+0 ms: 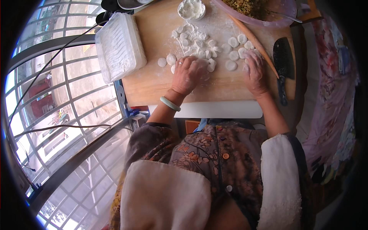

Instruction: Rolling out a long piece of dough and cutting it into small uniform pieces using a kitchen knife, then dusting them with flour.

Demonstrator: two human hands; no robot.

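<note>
My left hand (188,72), palm down with a ring and floury fingertips, rests low over the wooden board (149,87). A dough disc (171,59) lies just left of its fingers, and cut dough pieces (212,65) lie to their right. Whatever is under the curled fingers is hidden. My right hand (255,72) reaches down among flattened dough discs (231,65), its floury thumb and fingers apart. Part of a disc (243,53) shows by its fingertips. Loose flour (192,36) is spread over more small dough pieces above my left hand.
A tapered wooden rolling pin (253,40) and a dark cleaver (283,61) lie right of my right hand. At the back are a bowl of flour (191,10) and a pink basin (276,23) of filling with a spoon. A plastic container (120,49) stands left, beside a barred window (66,77).
</note>
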